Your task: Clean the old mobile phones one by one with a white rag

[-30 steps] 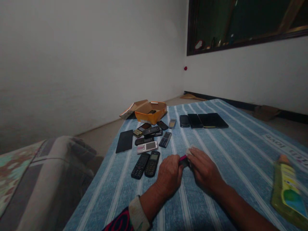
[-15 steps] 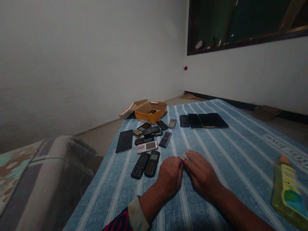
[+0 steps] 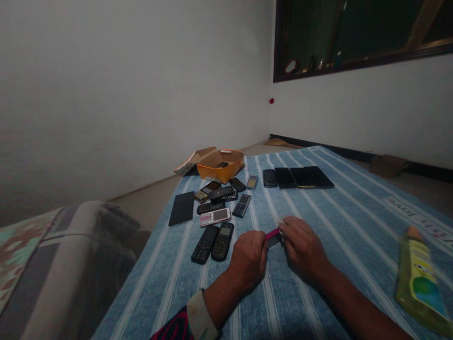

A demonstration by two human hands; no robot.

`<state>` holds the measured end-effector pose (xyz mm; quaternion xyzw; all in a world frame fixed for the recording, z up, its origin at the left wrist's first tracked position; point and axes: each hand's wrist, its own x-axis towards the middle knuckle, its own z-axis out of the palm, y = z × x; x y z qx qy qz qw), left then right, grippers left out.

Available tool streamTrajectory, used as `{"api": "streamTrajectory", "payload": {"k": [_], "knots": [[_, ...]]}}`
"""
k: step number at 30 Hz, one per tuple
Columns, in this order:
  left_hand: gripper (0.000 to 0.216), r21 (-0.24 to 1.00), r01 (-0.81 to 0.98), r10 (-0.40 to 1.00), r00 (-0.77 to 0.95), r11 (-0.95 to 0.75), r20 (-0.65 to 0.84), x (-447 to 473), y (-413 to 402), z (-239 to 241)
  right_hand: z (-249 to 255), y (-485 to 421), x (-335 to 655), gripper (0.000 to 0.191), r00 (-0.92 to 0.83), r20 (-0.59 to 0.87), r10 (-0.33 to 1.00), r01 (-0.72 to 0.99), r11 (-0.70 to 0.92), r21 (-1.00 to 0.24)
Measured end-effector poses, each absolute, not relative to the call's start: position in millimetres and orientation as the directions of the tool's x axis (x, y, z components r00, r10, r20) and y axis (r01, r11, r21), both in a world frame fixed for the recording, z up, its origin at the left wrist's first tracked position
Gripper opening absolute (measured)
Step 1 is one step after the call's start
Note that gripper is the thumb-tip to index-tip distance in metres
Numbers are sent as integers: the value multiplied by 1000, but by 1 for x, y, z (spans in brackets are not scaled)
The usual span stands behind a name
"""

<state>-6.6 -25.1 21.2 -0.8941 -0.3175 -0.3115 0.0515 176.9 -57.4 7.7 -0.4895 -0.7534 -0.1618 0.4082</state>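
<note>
My left hand point(image 3: 248, 259) is closed round the left end of a small mobile phone point(image 3: 272, 234) with a pink edge and a dark grey face. The fingers cover most of it. At the phone's other end my right hand point(image 3: 303, 242) is closed, pressing a scrap of white cloth or tissue point(image 3: 281, 225) that barely shows at the fingertips. Left of my hands lie two black keypad phones point(image 3: 222, 242), side by side. Beyond them are a white and pink phone point(image 3: 215, 216) and a dark keypad phone point(image 3: 242, 206).
An open orange box point(image 3: 221, 173) stands at the far end, with more phones before it. A black tablet point(image 3: 181, 208) lies at the left edge, and several dark smartphones point(image 3: 286, 178) form a row. A yellow-green bottle point(image 3: 421, 283) lies on the striped cloth point(image 3: 339, 226) at right.
My right hand has shifted slightly right and up, away from the left. More of the pink-edged phone now shows between them. My left hand stays nearly in place.
</note>
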Motion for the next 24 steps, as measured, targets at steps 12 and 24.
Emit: {"api": "streamTrajectory", "payload": {"k": [12,24], "knots": [[19,128,600,547,594,-789,589,-5,-24,15,12,-64,161,30,-265,760,593,804,571,-165],[17,106,613,549,599,-783,583,-6,-27,22,10,-58,176,34,-190,759,622,846,496,-194]]}}
